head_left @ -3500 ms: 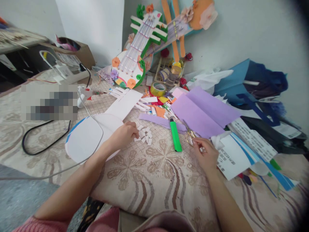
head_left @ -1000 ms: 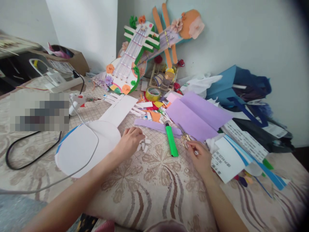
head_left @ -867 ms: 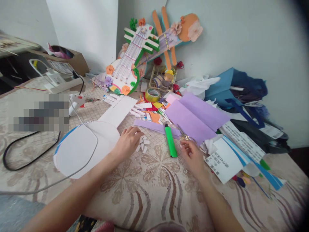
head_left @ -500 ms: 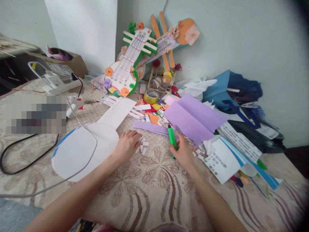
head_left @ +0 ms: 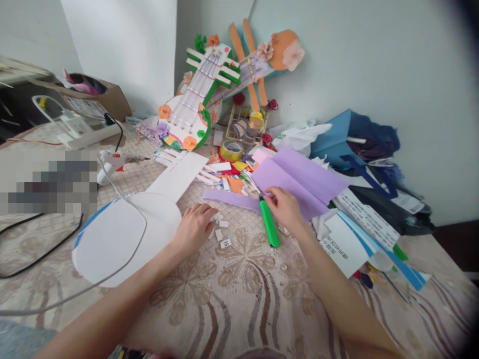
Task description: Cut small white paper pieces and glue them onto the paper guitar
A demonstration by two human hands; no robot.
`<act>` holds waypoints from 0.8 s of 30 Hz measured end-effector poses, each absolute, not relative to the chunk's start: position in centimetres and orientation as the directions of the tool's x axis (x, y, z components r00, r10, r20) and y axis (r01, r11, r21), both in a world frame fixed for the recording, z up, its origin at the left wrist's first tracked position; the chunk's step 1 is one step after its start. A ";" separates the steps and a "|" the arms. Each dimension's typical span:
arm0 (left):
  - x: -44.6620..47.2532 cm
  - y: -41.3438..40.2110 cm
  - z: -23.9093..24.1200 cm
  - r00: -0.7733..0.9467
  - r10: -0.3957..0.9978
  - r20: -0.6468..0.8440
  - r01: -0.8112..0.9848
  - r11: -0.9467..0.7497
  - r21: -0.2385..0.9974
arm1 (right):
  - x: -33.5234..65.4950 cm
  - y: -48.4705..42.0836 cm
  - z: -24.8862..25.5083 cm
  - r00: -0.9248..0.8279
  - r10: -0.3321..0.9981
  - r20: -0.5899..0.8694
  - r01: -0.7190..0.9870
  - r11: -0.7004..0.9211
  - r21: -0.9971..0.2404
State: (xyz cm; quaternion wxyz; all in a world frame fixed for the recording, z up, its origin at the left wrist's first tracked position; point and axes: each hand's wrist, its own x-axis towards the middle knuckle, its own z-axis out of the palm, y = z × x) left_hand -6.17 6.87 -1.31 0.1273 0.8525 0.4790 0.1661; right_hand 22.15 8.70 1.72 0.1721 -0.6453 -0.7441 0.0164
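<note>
My left hand (head_left: 194, 228) lies palm down on the patterned cloth, fingers loosely stretched over several small white paper pieces (head_left: 220, 228), right beside the round body of a white guitar-shaped cutout (head_left: 123, 234). My right hand (head_left: 286, 209) has its fingers curled together at the black tip end of a green marker (head_left: 271, 228), which lies on the cloth. Whether they pinch the marker or the purple paper strip (head_left: 230, 198) is unclear. Gold scissors' handles (head_left: 286, 232) peek out under my right wrist.
Folded purple sheets (head_left: 303, 174), printed papers (head_left: 354, 239) and a blue bag (head_left: 348, 137) crowd the right. A tape roll (head_left: 231, 149), coloured scraps and a decorated paper guitar (head_left: 194, 102) stand at the back. A glue gun (head_left: 112, 162) and its cable lie at left.
My right hand left the scissors area, passed over the green marker and now sits at its tip by the purple paper. My left hand stayed on the white pieces.
</note>
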 end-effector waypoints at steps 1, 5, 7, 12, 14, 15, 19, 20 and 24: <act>-6.2 6.9 -1.3 0.486 0.859 0.162 0.774 -0.510 0.376 | 21.9 9.7 2.0 -0.118 0.967 0.225 0.956 0.172 -0.238; -6.3 6.8 -1.2 0.493 0.853 0.173 0.770 -0.520 0.369 | 20.6 13.0 2.2 -0.179 0.972 0.153 0.957 0.208 -0.204; -6.4 6.8 -1.2 0.499 0.849 0.174 0.764 -0.526 0.375 | 19.7 14.0 2.1 -0.216 0.970 0.108 0.953 0.234 -0.193; -6.5 6.7 -1.1 0.504 0.851 0.144 0.762 -0.517 0.390 | 17.4 15.4 1.3 -0.244 0.969 0.049 0.951 0.249 -0.184; -6.5 6.7 -1.0 0.504 0.853 0.134 0.764 -0.513 0.391 | 16.8 15.8 1.1 -0.240 0.970 0.045 0.950 0.244 -0.194; -6.5 6.7 -0.9 0.502 0.855 0.132 0.766 -0.510 0.391 | 16.7 16.0 1.0 -0.246 0.969 0.037 0.947 0.249 -0.204; -6.6 6.7 -0.7 0.495 0.858 0.135 0.772 -0.506 0.385 | 17.0 16.8 1.7 -0.302 0.953 -0.002 0.921 0.291 -0.259; -6.6 6.7 -0.7 0.493 0.859 0.135 0.773 -0.504 0.384 | 17.3 17.1 1.9 -0.299 0.954 0.002 0.921 0.289 -0.263; -6.6 6.6 -0.5 0.494 0.859 0.133 0.774 -0.505 0.382 | 18.2 17.7 2.4 -0.237 0.971 0.013 0.946 0.234 -0.226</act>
